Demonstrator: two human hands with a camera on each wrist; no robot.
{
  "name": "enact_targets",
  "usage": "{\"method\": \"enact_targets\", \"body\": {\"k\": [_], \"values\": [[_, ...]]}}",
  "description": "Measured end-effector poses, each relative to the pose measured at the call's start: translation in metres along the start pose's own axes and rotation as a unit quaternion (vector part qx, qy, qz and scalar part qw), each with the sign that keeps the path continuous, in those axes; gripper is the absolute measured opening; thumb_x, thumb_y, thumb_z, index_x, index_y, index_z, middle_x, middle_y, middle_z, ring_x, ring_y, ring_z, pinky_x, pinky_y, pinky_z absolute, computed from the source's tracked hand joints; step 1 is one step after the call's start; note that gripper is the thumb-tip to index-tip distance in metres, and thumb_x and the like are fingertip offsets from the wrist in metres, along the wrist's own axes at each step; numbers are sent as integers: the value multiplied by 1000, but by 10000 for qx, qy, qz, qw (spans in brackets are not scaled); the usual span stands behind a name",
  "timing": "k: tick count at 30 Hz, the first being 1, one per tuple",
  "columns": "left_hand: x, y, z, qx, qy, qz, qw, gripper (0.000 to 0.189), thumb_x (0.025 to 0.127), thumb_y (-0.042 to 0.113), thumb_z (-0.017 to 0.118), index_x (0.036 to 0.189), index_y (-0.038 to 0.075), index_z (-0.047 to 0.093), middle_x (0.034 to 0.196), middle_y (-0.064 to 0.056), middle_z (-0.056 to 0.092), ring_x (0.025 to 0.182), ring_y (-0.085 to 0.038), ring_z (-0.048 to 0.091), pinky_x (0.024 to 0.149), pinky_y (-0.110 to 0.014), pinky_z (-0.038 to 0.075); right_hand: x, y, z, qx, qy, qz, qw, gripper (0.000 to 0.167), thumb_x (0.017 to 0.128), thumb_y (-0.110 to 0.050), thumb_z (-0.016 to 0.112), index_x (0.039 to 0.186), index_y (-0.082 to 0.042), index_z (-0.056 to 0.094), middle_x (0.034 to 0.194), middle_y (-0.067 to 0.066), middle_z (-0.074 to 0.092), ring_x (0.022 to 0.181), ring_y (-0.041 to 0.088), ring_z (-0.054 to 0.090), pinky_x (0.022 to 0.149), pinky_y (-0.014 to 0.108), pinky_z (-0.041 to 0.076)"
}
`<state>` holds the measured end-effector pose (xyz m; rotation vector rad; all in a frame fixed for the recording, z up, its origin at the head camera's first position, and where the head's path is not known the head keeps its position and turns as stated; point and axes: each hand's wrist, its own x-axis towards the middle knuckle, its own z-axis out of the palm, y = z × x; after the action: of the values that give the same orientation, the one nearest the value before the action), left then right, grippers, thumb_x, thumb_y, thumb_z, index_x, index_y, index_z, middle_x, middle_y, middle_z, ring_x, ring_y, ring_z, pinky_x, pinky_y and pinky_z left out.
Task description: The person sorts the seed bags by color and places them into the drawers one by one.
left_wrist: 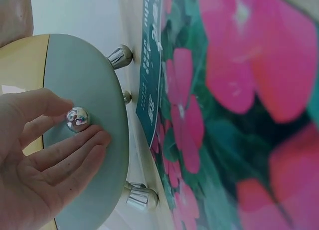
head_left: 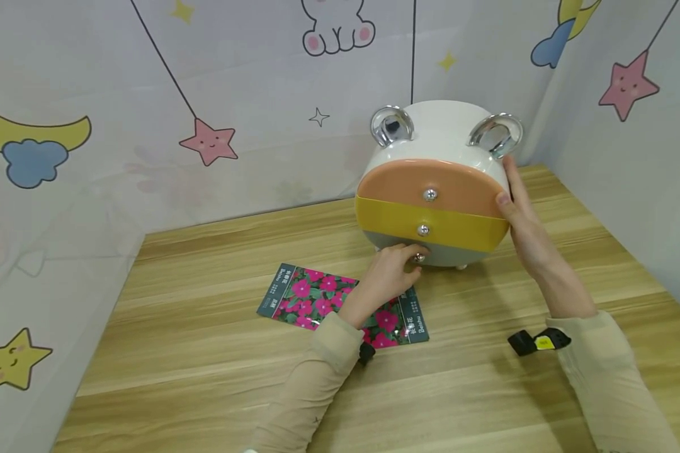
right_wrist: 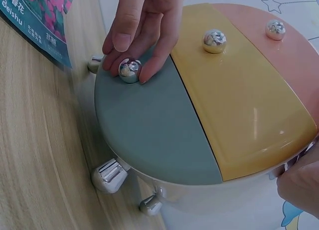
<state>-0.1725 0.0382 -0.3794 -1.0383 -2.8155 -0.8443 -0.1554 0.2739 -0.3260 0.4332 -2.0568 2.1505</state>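
A small drawer cabinet with a white body stands on the table, with silver ear shapes on top. Its three drawer fronts are orange, yellow and grey-green, each with a round silver knob. My left hand is at the bottom grey-green drawer, its fingers curled around the knob. That drawer sits flush with the front. Against the cabinet's right side rests my right hand, thumb at the front edge and fingers extended up along the side below the right ear.
A flower-printed packet with pink blossoms lies flat in front of the cabinet, partly under the left forearm. Short silver feet raise the cabinet off the wooden table. Behind and beside stands a wall covering with cartoon prints.
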Motion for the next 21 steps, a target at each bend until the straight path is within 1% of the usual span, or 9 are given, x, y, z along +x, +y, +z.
{"method": "enact_targets", "body": {"k": [7, 11, 14, 17, 21], "values": [[2, -2, 3, -84, 24, 5, 10000, 31, 86, 8, 65, 116, 16, 68, 105, -1, 71, 84, -8, 59, 73, -17, 49, 0, 0, 0, -106, 7, 17, 9999, 70, 100, -40, 41, 155, -30, 0, 162, -10, -12, 147, 5, -14, 116, 41, -25], [2, -4, 4, -164, 59, 43, 9998, 31, 85, 8, 64, 114, 15, 69, 102, -1, 71, 78, -9, 56, 69, -15, 46, -1, 0, -1, -40, -12, -9, 10000, 70, 100, -39, 41, 155, -29, 0, 162, -9, -13, 147, 6, -12, 116, 40, -25], [2, -5, 4, -378, 69, 61, 9992, 29, 85, 6, 64, 113, 14, 70, 100, -2, 71, 75, -10, 53, 66, -15, 44, -1, 0, -1, -32, -5, -15, 10000, 70, 100, -39, 41, 155, -29, 0, 162, -9, -13, 147, 7, -12, 117, 40, -24], [3, -7, 3, -583, 96, 45, 9982, 27, 85, 5, 62, 110, 13, 71, 96, -2, 71, 75, -10, 53, 65, -14, 42, -1, 0, 0, -152, 16, 3, 9999, 69, 100, -40, 41, 155, -30, 0, 162, -10, -12, 147, 6, -12, 116, 41, -24], [3, -6, 2, -671, 72, -7, 9977, 25, 85, 6, 61, 107, 14, 72, 92, 0, 70, 73, -9, 53, 63, -14, 42, 0, 0, 0, -362, 33, 73, 9993, 68, 99, -43, 40, 154, -34, 1, 162, -12, -11, 147, 6, -13, 116, 43, -25]]}}
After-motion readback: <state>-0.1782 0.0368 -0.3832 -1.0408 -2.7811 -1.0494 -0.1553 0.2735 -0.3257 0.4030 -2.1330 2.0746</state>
